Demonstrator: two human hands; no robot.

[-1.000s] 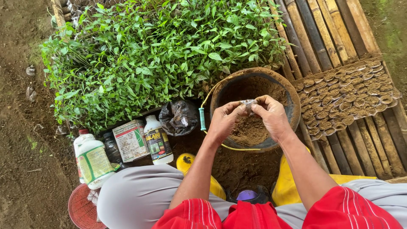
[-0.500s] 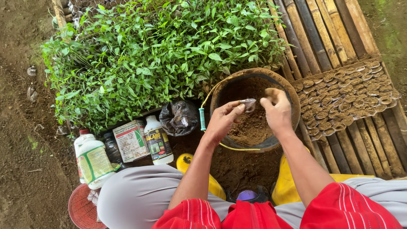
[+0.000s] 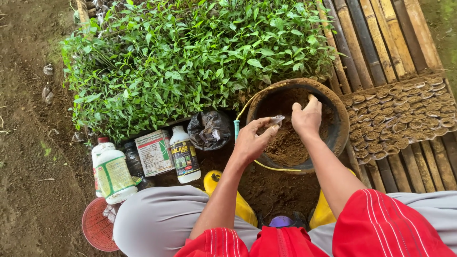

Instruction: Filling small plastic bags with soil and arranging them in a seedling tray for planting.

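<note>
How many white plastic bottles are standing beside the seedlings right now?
2: a large white bottle at far left, a smaller white bottle right of the box. A dark bottle stands between; others may be hidden.

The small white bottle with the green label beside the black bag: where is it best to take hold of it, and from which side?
Probably by the white cap and neck of the small white bottle, coming from above. It stands upright, with a carton close on one side and the black bag near the other, so its sides are crowded but its top is free.
</note>
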